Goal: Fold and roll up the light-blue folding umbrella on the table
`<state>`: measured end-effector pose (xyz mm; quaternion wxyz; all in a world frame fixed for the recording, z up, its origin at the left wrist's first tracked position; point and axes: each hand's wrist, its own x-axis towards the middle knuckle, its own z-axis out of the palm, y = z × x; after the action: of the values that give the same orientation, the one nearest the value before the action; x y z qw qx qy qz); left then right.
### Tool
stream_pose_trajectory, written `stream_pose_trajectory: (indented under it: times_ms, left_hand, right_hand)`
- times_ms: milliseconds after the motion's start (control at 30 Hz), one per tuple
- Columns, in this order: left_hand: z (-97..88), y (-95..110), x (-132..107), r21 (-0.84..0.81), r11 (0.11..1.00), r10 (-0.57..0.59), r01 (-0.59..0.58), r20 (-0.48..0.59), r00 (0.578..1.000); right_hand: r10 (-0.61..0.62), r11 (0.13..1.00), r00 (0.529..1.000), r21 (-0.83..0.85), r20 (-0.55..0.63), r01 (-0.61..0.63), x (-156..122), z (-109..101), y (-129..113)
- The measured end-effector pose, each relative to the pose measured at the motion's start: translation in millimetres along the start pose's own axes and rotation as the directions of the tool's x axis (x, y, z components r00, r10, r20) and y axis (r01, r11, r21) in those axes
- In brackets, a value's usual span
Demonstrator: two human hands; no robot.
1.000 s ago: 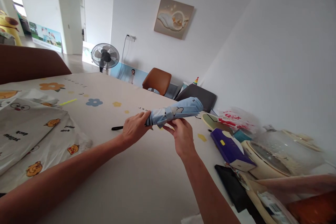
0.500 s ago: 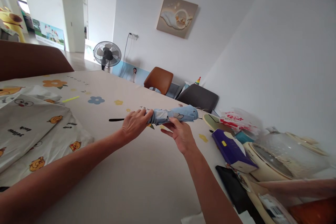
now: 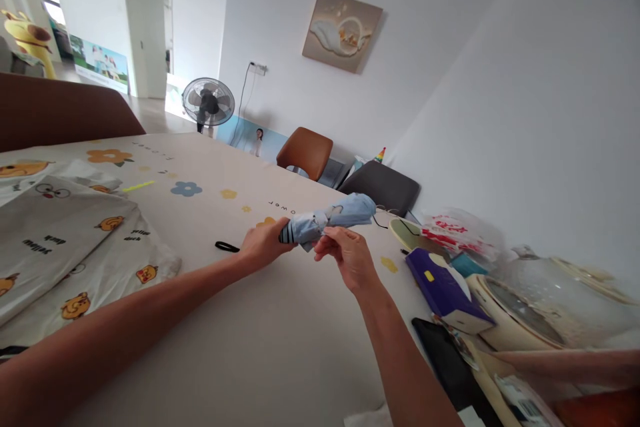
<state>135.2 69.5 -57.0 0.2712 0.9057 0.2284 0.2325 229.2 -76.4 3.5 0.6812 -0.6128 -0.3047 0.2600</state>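
Note:
A folded light-blue umbrella is held just above the table, its far end pointing right and slightly up. My left hand is wrapped round its handle end, beside some dark striped bands; the handle itself is hidden in the palm. A black wrist loop sticks out to the left of that hand. My right hand is closed, with thumb and fingertips pinching the loose fabric or strap at the umbrella's near side. Exactly which piece is between the fingertips is hard to tell.
A flower-printed cloth covers the table. White duck-print fabric lies left. At right are a purple box, a black tablet-like slab, a plastic bag and a clear-lidded pot. Chairs stand beyond.
The umbrella has tilted, its far end higher and its handle end lower. My right hand's fingers have closed into a pinch at its side. The wrist loop has swung down and right.

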Motion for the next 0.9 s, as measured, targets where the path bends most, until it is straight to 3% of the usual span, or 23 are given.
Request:
stream_pose_trajectory:
  times_ms: [67,100,200,267,333,400,433,500,533,600,667,700,733,800,900]
  left_hand:
    - [4.1,0.3,1.4,-0.326,0.937,-0.094,0.124,0.107,0.99]
    - [5.0,0.7,2.3,-0.493,0.848,-0.119,0.196,0.183,0.976]
    - [1.8,2.0,5.2,-0.805,0.447,-0.107,0.389,0.384,0.917]
    - [-4.7,2.7,7.2,-0.857,0.206,-0.04,0.472,0.475,0.879]
    - [-12.1,3.4,8.4,-0.841,0.016,0.091,0.541,0.54,0.837]
    - [-17.5,4.3,8.7,-0.809,-0.094,0.198,0.581,0.557,0.807]
    - [-18.8,4.8,8.5,-0.806,-0.108,0.217,0.581,0.552,0.805]
    - [-18.8,5.4,8.6,-0.842,-0.022,0.186,0.539,0.526,0.83]
    - [-18.1,5.2,9.1,-0.86,0.091,0.146,0.503,0.511,0.847]
    - [-17.7,3.4,11.7,-0.816,0.429,0.007,0.387,0.432,0.902]
    - [-21.0,-0.4,16.2,-0.565,0.783,-0.166,0.259,0.211,0.963]
    - [-24.5,-2.8,18.7,-0.376,0.9,-0.211,0.219,0.063,0.975]
    - [-28.9,-5.2,21.0,-0.183,0.963,-0.217,0.199,-0.079,0.973]
    - [-38.2,-8.7,24.0,0.126,0.976,-0.145,0.18,-0.245,0.959]
    - [-45.2,-7.0,22.7,0.294,0.947,-0.061,0.133,-0.241,0.969]
  right_hand:
    - [-0.035,0.995,0.997,0.091,0.069,0.029,0.7,-7.5,-3.3]
    - [-0.046,0.99,0.995,0.14,0.086,0.034,1.9,-12.5,-4.6]
    - [0.002,0.978,1.0,0.211,-0.012,0.001,9.0,-29.6,-2.3]
    - [0.1,0.981,0.972,0.187,-0.212,-0.06,15.6,-39.1,7.3]
    - [0.145,0.982,0.94,0.164,-0.308,-0.098,21.4,-44.2,22.7]
    - [0.178,0.98,0.913,0.149,-0.366,-0.131,24.7,-43.9,40.1]
    - [0.193,0.978,0.906,0.146,-0.377,-0.148,25.3,-41.9,47.8]
    - [0.203,0.977,0.908,0.13,-0.367,-0.166,24.5,-35.1,58.5]
    - [0.197,0.979,0.916,0.118,-0.35,-0.166,23.4,-30.9,61.2]
    - [0.17,0.985,0.938,0.083,-0.303,-0.151,20.4,-22.0,61.9]
    - [0.137,0.991,0.959,0.04,-0.248,-0.132,17.0,-13.8,59.2]
    - [0.123,0.992,0.968,0.019,-0.219,-0.122,15.2,-10.2,57.7]
    - [0.113,0.993,0.976,0.002,-0.188,-0.115,13.4,-6.9,56.5]
    - [0.102,0.994,0.987,-0.024,-0.125,-0.106,9.7,-1.5,55.6]
    - [0.05,0.999,0.999,-0.004,-0.013,-0.05,3.9,5.8,57.9]
